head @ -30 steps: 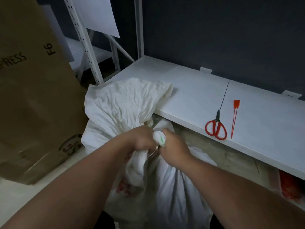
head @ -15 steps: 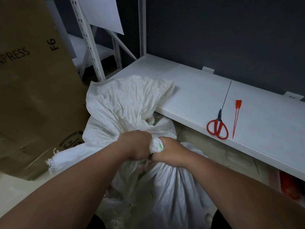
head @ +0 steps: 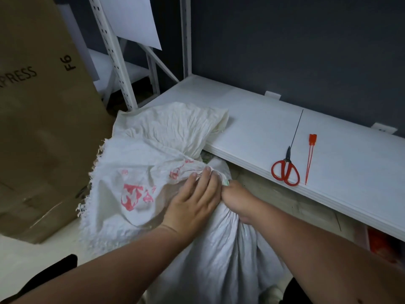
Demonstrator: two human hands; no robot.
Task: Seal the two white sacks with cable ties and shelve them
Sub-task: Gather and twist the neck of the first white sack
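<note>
A white woven sack [head: 219, 249] with red print stands on the floor in front of me. My right hand [head: 235, 199] grips its gathered neck. My left hand [head: 192, 200] lies on the sack's loose top flap [head: 131, 183] with fingers straight, beside the neck. A second white sack [head: 173, 128] stands behind it, its crumpled top leaning on the shelf edge. On the white shelf [head: 252, 119] lie a red cable tie [head: 310, 156] and a thin black cable tie [head: 297, 128].
Red-handled scissors [head: 285, 171] lie on the shelf next to the ties. A tall brown cardboard box [head: 41, 128] stands at the left. White shelf uprights [head: 109, 51] rise behind the sacks, against a dark wall. Something red sits under the shelf at the right.
My left hand has let go of the neck and spread flat on the flap, which has unfolded to the left and shows red print. My right hand keeps its grip.
</note>
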